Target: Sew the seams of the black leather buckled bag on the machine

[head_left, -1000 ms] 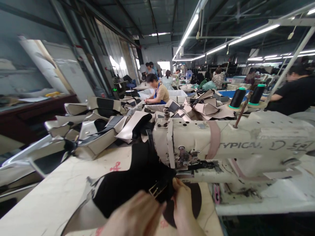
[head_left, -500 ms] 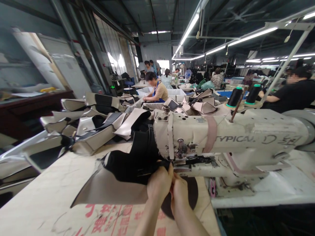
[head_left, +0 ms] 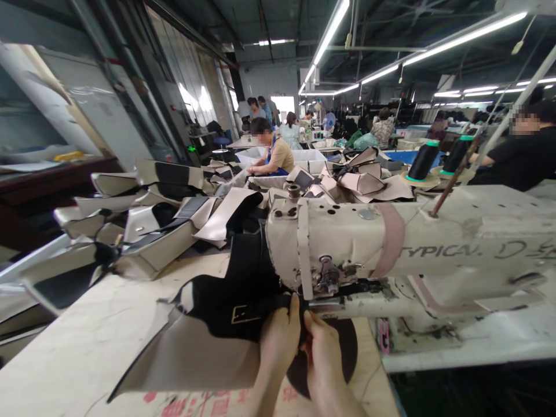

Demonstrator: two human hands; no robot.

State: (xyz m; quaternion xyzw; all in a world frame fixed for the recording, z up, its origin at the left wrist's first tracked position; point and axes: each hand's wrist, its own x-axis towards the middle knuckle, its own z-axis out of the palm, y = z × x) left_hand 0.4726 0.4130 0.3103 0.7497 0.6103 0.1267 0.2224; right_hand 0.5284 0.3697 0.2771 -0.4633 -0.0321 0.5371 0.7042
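A sewing machine (head_left: pixel 339 237) stands in front of me, its needle area just above my fingertips. Under its head lies a bag piece (head_left: pixel 204 304) with a black side up, a gold buckle (head_left: pixel 244 314) on it and a beige panel (head_left: pixel 191 359) spread to the left. My left hand (head_left: pixel 281 336) is closed on the black edge of the bag piece, the thumb pressed near the presser foot. Close beside it, my right hand (head_left: pixel 320 347) pinches the same edge. The needle and the stitch line are hidden. A dark round disc (head_left: pixel 347 353) shows beneath my right hand.
Beige and black bag pieces (head_left: pixel 160 243) are heaped along the table's left and far side. Black thread spools (head_left: pixel 422 161) stand behind the machine. A co-worker (head_left: pixel 273 150) bends over white bins ahead; another person (head_left: pixel 530 145) sits at the right. The wooden tabletop (head_left: pixel 87 347) extends left.
The view has shifted slightly, with the machine now larger. The gold buckle shows more plainly on the black piece. Both hands keep their grip near the needle, the right a little farther from the left.
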